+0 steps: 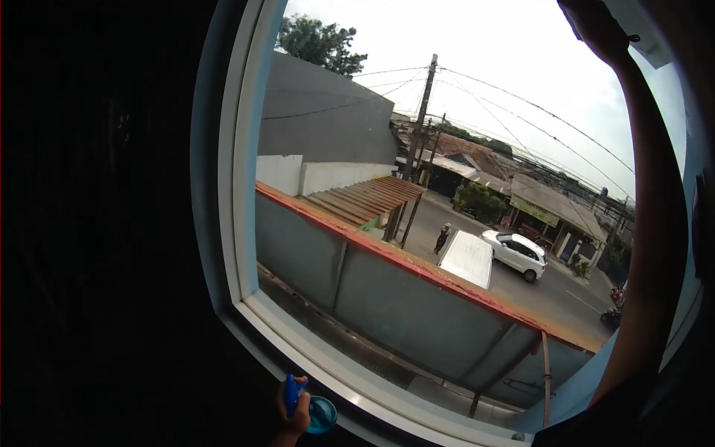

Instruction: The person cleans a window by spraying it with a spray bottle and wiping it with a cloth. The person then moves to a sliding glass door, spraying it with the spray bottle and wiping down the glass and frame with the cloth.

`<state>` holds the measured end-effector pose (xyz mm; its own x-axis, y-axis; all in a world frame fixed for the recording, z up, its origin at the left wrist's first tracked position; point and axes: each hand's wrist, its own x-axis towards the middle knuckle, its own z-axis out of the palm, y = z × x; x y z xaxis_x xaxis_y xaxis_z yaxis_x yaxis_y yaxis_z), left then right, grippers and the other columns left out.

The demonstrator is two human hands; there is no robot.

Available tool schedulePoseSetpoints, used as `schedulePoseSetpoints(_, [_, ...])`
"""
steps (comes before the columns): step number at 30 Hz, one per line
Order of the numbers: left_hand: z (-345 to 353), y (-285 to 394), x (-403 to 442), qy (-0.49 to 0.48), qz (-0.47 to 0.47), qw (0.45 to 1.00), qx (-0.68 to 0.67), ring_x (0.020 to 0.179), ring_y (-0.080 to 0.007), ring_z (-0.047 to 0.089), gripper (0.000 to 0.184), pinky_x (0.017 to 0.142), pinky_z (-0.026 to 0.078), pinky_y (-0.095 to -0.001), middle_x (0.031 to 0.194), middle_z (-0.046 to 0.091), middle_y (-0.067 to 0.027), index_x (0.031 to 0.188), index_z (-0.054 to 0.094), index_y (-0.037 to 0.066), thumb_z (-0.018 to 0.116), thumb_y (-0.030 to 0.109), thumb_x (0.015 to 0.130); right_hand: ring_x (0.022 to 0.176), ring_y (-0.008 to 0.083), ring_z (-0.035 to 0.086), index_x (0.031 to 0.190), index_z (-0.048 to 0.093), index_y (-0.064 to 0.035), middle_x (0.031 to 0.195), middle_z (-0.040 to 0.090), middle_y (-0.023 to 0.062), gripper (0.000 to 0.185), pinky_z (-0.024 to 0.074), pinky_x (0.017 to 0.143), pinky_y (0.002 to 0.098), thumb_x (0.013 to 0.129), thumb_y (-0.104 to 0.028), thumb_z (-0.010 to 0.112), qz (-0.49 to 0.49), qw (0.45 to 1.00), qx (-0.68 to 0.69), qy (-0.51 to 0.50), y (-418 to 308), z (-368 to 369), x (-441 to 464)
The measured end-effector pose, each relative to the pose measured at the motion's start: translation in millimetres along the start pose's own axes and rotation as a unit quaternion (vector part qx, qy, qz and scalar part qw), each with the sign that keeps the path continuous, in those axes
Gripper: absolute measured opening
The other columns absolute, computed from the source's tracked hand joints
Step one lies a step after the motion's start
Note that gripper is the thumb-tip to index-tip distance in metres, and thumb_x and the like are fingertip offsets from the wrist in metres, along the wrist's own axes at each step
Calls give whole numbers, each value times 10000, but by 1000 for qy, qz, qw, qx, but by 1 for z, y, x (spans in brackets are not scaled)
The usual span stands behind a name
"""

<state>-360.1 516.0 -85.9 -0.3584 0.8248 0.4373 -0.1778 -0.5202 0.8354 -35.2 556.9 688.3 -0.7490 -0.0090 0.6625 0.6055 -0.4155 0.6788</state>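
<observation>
My left hand [298, 416] is low in the view, just inside the window's lower frame, with its fingers wrapped round the blue head of a spray bottle [323, 414]. The bottle's clear blue body shows to the right of the hand. At the upper right my right hand [596, 30] is raised high by the window opening, dark against the sky. Its fingers are hidden by shadow and the top edge of the view. A pale grey thing [649, 37] is beside it; whether the hand touches it is unclear.
The white window frame [240, 223] curves down the left and along the bottom. Outside are a red-edged grey wall [417, 302], a utility pole [423, 112], a white car [515, 253], a white vehicle roof [468, 259] and a person [443, 237] on the street. Deep shadow covers the left side.
</observation>
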Motion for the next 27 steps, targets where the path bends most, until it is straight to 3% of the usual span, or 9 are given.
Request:
schedulePoseSetpoints(2, [2, 3, -2, 3, -2, 1000, -6, 1138, -263, 599, 380, 1044, 446, -414, 1145, 612, -154, 1217, 535, -43, 545, -14, 839, 737, 183, 618, 986, 627, -74, 837, 618, 46, 78, 495, 603, 386, 919, -111, 611, 172, 959, 172, -146, -88, 32, -45])
schedulePoseSetpoints(5, [3, 3, -9, -26, -6, 1000, 7, 1128, -254, 602, 338, 1032, 452, -400, 1129, 619, -159, 1158, 564, -37, 541, 2, 823, 1072, 252, 604, 1227, 610, -122, 1162, 623, 81, 514, 480, 927, 417, 720, -46, 657, 0, 956, 290, 40, -297, -67, -91])
schedulePoseSetpoints(7, [6, 11, -14, -44, -2, 999, 11, 1140, -244, 594, 325, 1036, 444, -388, 1139, 617, -162, 1137, 567, -36, 535, 10, 817, 1199, 287, 466, 1366, 479, -99, 1310, 474, 91, 698, 384, 1037, 411, 691, -32, 643, 99, 871, 443, -187, -416, -96, -166])
schedulePoseSetpoints(12, [-2, 19, -37, -21, -60, 998, -12, 1119, -263, 619, 316, 1011, 463, -375, 1136, 650, -170, 1138, 590, -34, 551, 27, 831, 1239, 277, 503, 1547, 214, 11, 1425, 478, 144, 772, 369, 1093, 348, 877, -194, 540, -221, 831, 332, -387, -595, -223, -413])
schedulePoseSetpoints(13, [-4, 21, -39, -31, -62, 998, -1, 1114, -263, 621, 314, 1009, 463, -374, 1133, 651, -171, 1135, 591, -35, 549, 25, 829, 1276, 244, 498, 1559, 205, -30, 1518, 406, 156, 740, 382, 1094, 344, 897, -145, 515, -137, 688, 483, -525, -619, -232, -450])
schedulePoseSetpoints(16, [-11, 10, -38, -32, -69, 997, 25, 1095, -256, 622, 312, 1008, 459, -378, 1113, 649, -165, 1122, 592, -35, 549, 31, 821, 1441, 204, 358, 1574, 209, -128, 1619, 266, 104, 656, 302, 1180, 338, 953, -129, 422, -434, 873, -184, -122, -639, -238, -506])
schedulePoseSetpoints(22, [-2, -6, -36, -15, -24, 1000, -3, 1117, -255, 593, 409, 1022, 446, -395, 1135, 609, -166, 1216, 527, -59, 548, 9, 814, 1140, 271, 526, 1376, 508, -144, 1334, 513, 108, 705, 434, 980, 434, 695, -107, 683, 93, 847, 447, -273, -340, -146, -220])
schedulePoseSetpoints(25, [12, -12, -41, -7, 20, 1000, -14, 1131, -263, 588, 462, 1039, 439, -408, 1156, 599, -174, 1271, 478, -64, 542, 1, 818, 767, 239, 642, 1166, 622, -186, 1002, 621, 22, 341, 519, 650, 399, 850, -59, 611, 2, 969, 237, 68, -164, -90, -114])
schedulePoseSetpoints(27, [21, -4, -46, -23, 12, 1000, 9, 1133, -268, 588, 495, 1050, 434, -417, 1164, 596, -175, 1303, 448, -66, 545, 4, 822, 732, 234, 651, 1109, 640, -171, 954, 637, 57, 291, 525, 575, 399, 838, -66, 630, 68, 977, -7, -202, -45, -77, -89])
